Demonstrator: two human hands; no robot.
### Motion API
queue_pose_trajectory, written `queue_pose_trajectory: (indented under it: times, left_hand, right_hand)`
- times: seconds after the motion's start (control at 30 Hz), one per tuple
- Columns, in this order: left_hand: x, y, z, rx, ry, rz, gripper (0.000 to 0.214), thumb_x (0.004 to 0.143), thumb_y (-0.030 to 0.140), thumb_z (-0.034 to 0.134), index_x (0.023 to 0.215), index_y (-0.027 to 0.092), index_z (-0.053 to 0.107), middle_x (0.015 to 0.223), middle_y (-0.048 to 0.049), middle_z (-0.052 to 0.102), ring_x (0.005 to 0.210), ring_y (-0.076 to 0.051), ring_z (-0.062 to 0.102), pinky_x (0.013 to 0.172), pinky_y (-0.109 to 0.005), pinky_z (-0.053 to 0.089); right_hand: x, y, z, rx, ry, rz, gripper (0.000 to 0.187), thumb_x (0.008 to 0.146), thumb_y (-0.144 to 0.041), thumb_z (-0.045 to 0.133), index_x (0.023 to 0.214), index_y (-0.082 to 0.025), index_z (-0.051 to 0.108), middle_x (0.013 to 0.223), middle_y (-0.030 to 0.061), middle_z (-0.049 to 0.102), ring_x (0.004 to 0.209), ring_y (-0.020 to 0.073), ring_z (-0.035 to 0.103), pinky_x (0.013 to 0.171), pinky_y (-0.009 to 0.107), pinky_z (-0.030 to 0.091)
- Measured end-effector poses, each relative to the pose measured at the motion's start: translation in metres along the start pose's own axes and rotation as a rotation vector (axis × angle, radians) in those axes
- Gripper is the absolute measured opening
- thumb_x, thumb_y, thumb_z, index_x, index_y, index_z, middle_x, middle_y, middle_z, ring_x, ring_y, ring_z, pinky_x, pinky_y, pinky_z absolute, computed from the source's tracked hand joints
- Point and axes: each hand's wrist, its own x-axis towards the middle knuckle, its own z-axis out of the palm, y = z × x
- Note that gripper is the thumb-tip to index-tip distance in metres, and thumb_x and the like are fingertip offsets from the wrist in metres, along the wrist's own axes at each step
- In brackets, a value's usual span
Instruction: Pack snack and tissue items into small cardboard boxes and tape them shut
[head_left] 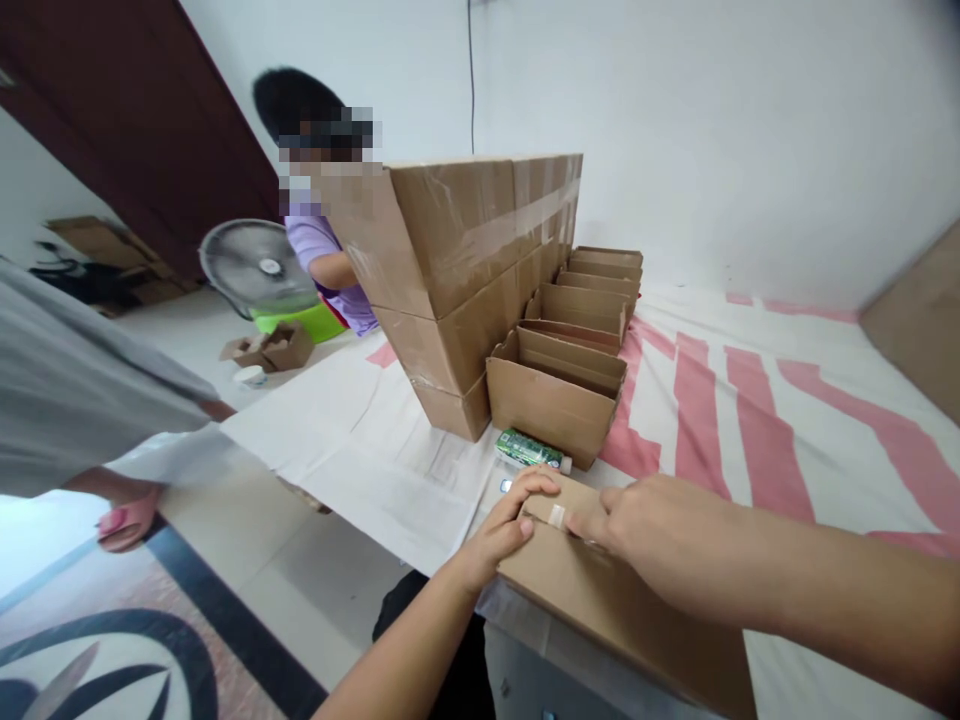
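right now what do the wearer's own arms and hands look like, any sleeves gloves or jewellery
Both are bare. The left hand and right hand wear no gloves, and no rings, watch or bracelet show on the fingers or wrists in view. Both forearms are uncovered as far as the picture's edges, so no sleeve can be seen. The fingernails look short and unpainted.

One head-worn camera looks forward and down, close over the bed (pixel 787 400) at lower right, tilted, wall behind.
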Motion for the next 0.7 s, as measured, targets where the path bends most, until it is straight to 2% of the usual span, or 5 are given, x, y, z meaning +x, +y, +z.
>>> queue_pose_trajectory:
  times: [0.1,0.2,0.37,0.5,0.7]
  left_hand:
    - [0.001,-0.002,0.000,-0.017,0.000,0.027,0.050,0.084,0.057,0.053,0.120,0.023,0.058,0.137,-0.0110,0.047,0.135,-0.037,0.037,0.114,-0.052,0.026]
    - [0.002,-0.005,0.000,-0.028,-0.011,0.060,0.047,0.085,0.054,0.053,0.122,0.025,0.058,0.137,-0.0101,0.046,0.134,-0.037,0.036,0.114,-0.053,0.024]
    - [0.001,-0.009,-0.003,-0.023,-0.031,0.099,0.045,0.087,0.051,0.053,0.124,0.027,0.057,0.138,-0.0086,0.045,0.132,-0.036,0.035,0.114,-0.054,0.019]
    - [0.000,-0.007,-0.003,-0.026,-0.031,0.094,0.044,0.088,0.050,0.053,0.125,0.028,0.056,0.138,-0.0080,0.044,0.133,-0.036,0.034,0.114,-0.053,0.020]
    - [0.000,-0.008,-0.003,-0.024,-0.018,0.087,0.045,0.088,0.052,0.051,0.125,0.028,0.057,0.139,-0.0083,0.045,0.134,-0.036,0.034,0.114,-0.053,0.021]
  right_hand:
    - [-0.002,-0.007,-0.007,-0.266,-0.274,-0.012,0.029,0.068,-0.012,0.059,0.090,-0.026,0.072,0.059,-0.0016,0.064,0.040,0.0146,0.048,0.046,0.030,0.031]
    - [0.008,-0.029,-0.022,-0.533,-0.541,0.047,0.036,0.065,-0.004,0.063,0.095,-0.022,0.071,0.064,0.0009,0.068,0.042,0.0154,0.055,0.041,0.028,0.023]
    - [0.010,-0.051,-0.038,-0.611,-0.734,0.149,0.027,0.074,-0.006,0.066,0.095,-0.020,0.071,0.072,0.0055,0.072,0.053,0.0204,0.067,0.040,0.030,0.020]
    - [-0.016,-0.041,-0.039,-0.631,-0.628,0.135,0.031,0.071,-0.003,0.067,0.096,-0.022,0.071,0.068,0.0051,0.071,0.049,0.0217,0.066,0.041,0.030,0.022]
    - [-0.064,-0.034,-0.057,-0.377,-0.305,0.118,0.024,0.086,-0.009,0.056,0.091,-0.027,0.072,0.064,0.0016,0.068,0.053,0.0181,0.065,0.050,0.029,0.042]
